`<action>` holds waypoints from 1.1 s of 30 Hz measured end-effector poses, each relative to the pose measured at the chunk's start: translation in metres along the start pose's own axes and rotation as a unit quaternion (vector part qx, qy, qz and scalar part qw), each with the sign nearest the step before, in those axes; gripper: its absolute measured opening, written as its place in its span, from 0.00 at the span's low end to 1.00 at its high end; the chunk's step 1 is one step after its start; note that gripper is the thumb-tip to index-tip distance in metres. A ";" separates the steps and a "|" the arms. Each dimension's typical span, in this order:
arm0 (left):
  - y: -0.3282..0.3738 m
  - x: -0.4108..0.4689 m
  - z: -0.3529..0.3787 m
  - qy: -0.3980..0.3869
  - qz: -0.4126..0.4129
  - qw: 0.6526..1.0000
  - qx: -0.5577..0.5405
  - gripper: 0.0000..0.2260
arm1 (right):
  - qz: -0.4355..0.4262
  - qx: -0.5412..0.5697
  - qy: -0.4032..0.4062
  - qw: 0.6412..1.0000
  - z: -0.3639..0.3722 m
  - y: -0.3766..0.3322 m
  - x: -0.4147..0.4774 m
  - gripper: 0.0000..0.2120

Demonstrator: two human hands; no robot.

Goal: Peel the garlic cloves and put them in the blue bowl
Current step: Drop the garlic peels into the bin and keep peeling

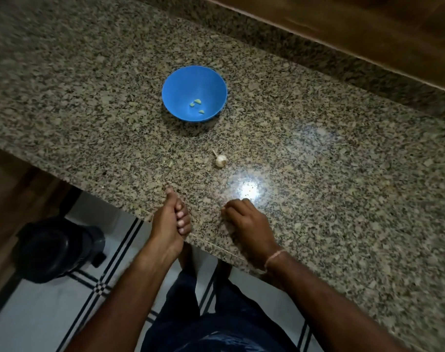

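Observation:
The blue bowl stands on the granite counter, and three peeled garlic cloves lie in its bottom. An unpeeled garlic bulb with a short stem lies on the counter in front of the bowl. My left hand is at the counter's near edge with its fingers curled into the palm and the thumb pointing forward; nothing shows in it. My right hand rests on the counter, fingers curled under, a short way in front of the bulb. What lies beneath those fingers is hidden.
A small scrap of peel lies left of the bulb. A wooden surface borders the counter at the back right. Below the counter's edge are tiled floor and a dark round object at the left.

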State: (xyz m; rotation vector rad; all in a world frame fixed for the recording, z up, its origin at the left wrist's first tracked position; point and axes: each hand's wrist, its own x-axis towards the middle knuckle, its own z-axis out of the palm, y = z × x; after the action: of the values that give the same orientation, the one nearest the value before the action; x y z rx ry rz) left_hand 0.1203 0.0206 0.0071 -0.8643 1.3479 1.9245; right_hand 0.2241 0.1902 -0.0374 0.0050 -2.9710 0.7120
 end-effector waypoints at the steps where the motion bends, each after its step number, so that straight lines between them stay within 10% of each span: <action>1: -0.002 -0.001 0.000 0.000 -0.002 1.000 -0.003 0.23 | -0.007 -0.011 0.004 1.000 -0.001 0.001 0.006 0.08; 8: -0.016 -0.007 -0.001 -0.015 -0.016 1.000 -0.005 0.23 | -0.010 -0.071 0.015 0.997 -0.002 0.004 0.020 0.07; 12: -0.019 -0.010 -0.008 -0.034 -0.021 0.999 -0.025 0.23 | 0.142 0.067 -0.052 0.986 -0.007 -0.018 0.008 0.06; 20: -0.005 -0.016 -0.050 -0.039 -0.046 0.993 -0.103 0.23 | 0.436 0.552 -0.061 0.708 -0.024 -0.071 0.049 0.04; 33: 0.065 -0.050 -0.321 0.046 0.033 0.964 -0.260 0.23 | 0.397 0.587 -0.216 0.672 0.133 -0.339 0.113 0.10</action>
State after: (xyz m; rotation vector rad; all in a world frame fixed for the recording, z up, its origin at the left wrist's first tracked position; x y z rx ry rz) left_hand 0.1488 -0.3092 -0.0014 -1.1787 0.9319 2.3642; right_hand 0.1083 -0.1705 0.0070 -1.1892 -2.0216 2.8582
